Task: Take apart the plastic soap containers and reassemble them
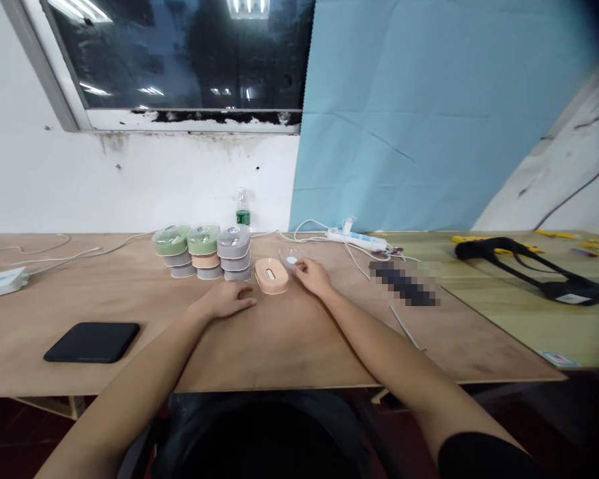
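Observation:
A peach oval box [272, 276] with a slot in its top sits on the table between my hands. My left hand [225, 299] rests on the tabletop left of the box, fingers stretched out and holding nothing. To the right of the box, my right hand [313, 276] has its fingers curled together at the edge of a clear plastic piece [291, 258], possibly a lid, with a white round spot. Just behind my left hand stand three stacks of similar oval boxes, including a green box [172, 241], another green box [203, 239] and a grey box [234, 241], topped with clear covers.
A black tablet-like slab [92, 342] lies at the left front. Power strips lie at the left edge [2, 283] and back right [358, 240], with white cables trailing. A plastic bottle [242, 209] stands by the wall. A black strap-like frame [532, 269] lies far right.

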`<act>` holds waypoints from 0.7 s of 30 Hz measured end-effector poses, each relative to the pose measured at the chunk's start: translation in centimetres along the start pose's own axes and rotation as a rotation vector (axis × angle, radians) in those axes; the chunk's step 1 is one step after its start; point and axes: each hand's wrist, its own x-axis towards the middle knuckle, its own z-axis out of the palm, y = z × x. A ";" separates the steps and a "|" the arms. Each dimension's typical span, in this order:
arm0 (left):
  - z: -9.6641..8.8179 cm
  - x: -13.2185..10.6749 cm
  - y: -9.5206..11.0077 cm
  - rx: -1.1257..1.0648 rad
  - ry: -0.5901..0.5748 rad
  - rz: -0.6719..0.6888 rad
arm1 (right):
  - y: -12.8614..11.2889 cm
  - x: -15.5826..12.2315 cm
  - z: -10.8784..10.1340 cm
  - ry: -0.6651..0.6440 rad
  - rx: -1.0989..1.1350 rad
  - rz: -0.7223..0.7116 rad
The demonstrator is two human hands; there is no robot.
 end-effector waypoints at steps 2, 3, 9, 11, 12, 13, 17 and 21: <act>0.2 0.1 0.4 0.031 0.045 -0.007 | 0.0 0.3 0.3 0.004 -0.009 -0.024; 0.4 0.2 0.6 0.057 0.091 -0.013 | 0.1 0.4 0.3 0.001 -0.013 -0.050; 2.2 2.3 3.1 0.296 0.334 0.143 | 0.3 0.6 0.7 -0.014 -0.035 -0.239; 3.1 3.8 3.7 0.326 0.309 0.170 | 0.4 0.5 0.7 -0.008 -0.019 -0.231; 3.5 4.5 4.0 0.325 0.293 0.153 | 0.5 0.5 0.7 -0.011 -0.009 -0.217; 3.9 5.2 4.2 0.314 0.270 0.131 | 0.5 0.4 0.6 -0.019 -0.001 -0.203; 4.7 6.5 4.5 0.222 0.258 0.066 | -0.1 -0.3 0.0 -0.062 0.045 -0.242; 4.3 5.3 3.9 0.097 0.238 0.244 | -1.6 -1.4 -0.6 -0.130 0.136 -0.389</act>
